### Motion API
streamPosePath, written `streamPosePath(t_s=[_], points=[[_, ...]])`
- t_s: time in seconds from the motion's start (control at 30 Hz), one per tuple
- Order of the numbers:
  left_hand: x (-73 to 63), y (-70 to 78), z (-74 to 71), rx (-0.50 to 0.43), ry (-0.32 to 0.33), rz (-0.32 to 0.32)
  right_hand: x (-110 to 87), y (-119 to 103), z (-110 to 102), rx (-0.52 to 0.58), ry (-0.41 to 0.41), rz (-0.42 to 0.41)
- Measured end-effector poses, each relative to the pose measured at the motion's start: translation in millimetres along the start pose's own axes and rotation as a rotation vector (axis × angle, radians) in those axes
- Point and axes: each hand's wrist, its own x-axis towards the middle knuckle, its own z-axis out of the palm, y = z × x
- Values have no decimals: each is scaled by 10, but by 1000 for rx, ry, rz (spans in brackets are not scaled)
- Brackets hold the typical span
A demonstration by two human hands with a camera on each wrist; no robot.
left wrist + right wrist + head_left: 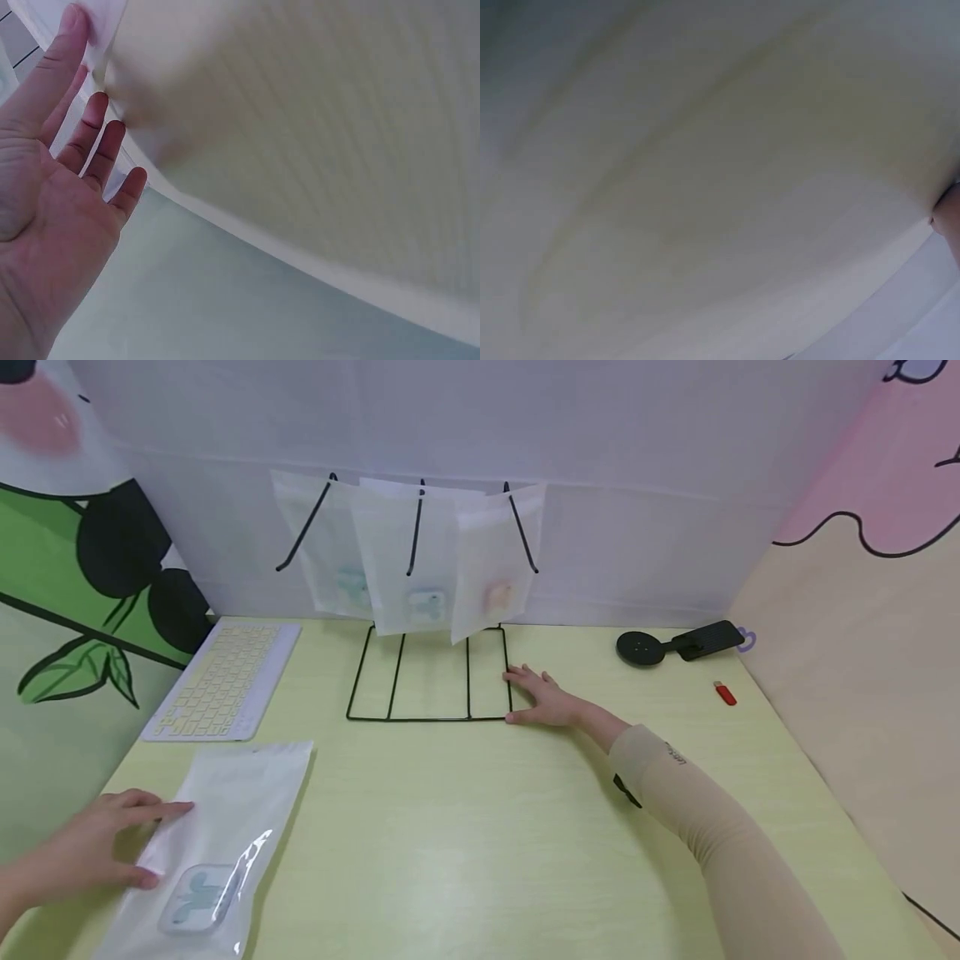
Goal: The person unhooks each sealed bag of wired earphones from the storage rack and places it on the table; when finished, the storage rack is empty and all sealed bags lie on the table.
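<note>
At the left front, a white plastic pouch (255,793) lies on the table, with a square earphone case showing a blue-green pair of wired earphones (198,897) through its lower part. My left hand (93,847) is over the pouch's left edge, thumb and fingers spread and fingertips right at its surface. A black wire rack (431,720) has its base on the table at the back. My right hand (546,697) reaches to the base's right front corner, fingers extended along the side wire. In the right wrist view only a bit of that hand (949,221) shows.
Three similar pouches (412,552) hang from the rack's black hooks (415,531). A white and lilac keyboard (225,681) lies at the back left. Toward the back right are a black folding stand (678,645) and a red USB stick (724,693). Cloth-like walls border the table.
</note>
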Motion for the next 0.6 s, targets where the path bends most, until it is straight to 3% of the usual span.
streamPosePath(t_s=[0.37, 0.53, 0.6], points=[[-23, -99, -82, -1, -100, -69, -13, 11, -17, 0, -2, -13], [-18, -91, -123, 46, -33, -5, -9, 6, -14, 1, -2, -12], [-3, -88, -156, 59, 23, 44, -2, 4, -9, 1, -1, -14]])
